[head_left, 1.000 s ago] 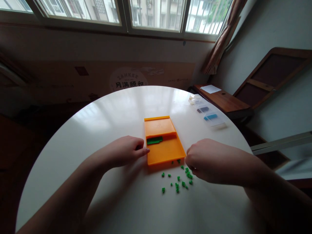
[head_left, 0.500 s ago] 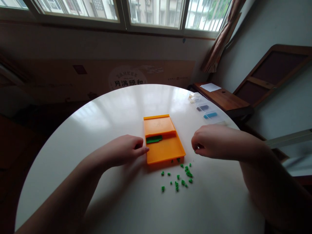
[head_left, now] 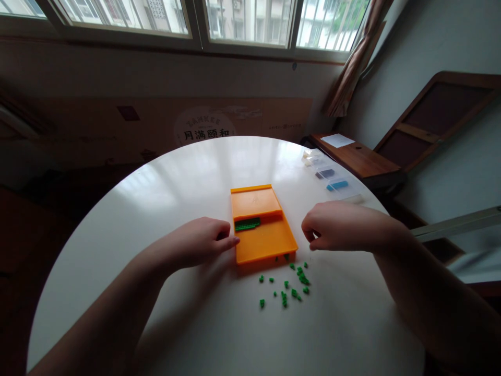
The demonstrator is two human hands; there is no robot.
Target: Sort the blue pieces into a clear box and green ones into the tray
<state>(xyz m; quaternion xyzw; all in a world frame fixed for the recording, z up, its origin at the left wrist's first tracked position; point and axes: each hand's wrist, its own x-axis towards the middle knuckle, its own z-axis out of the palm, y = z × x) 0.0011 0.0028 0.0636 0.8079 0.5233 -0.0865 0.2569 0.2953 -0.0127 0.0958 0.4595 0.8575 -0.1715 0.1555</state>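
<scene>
An orange tray [head_left: 266, 248] lies on the white table, with rows of small green bricks [head_left: 247, 224] lined up against its divider at the left. My left hand [head_left: 205, 237] is closed at the tray's left edge, the thumb resting on the rim. To the right of the tray, my right hand [head_left: 332, 227] hovers over the table with fingers curled and thumb bent in towards them. Whatever sits at those fingertips, if anything, is too small to make out. Several loose green bricks [head_left: 302, 278] lie scattered in front of the tray.
Clear bags holding blue pieces [head_left: 337, 185], dark pieces [head_left: 325, 174] and pale pieces [head_left: 312, 154] lie near the table's right edge. Beyond them stands a wooden desk [head_left: 360, 159] with a white paper [head_left: 337, 140] on it. The round table [head_left: 156, 193] curves away beneath a window.
My right hand has shifted slightly left, closer to the tray. A green speck seen at its fingertips before no longer shows. My left hand and the tray have stayed put.
</scene>
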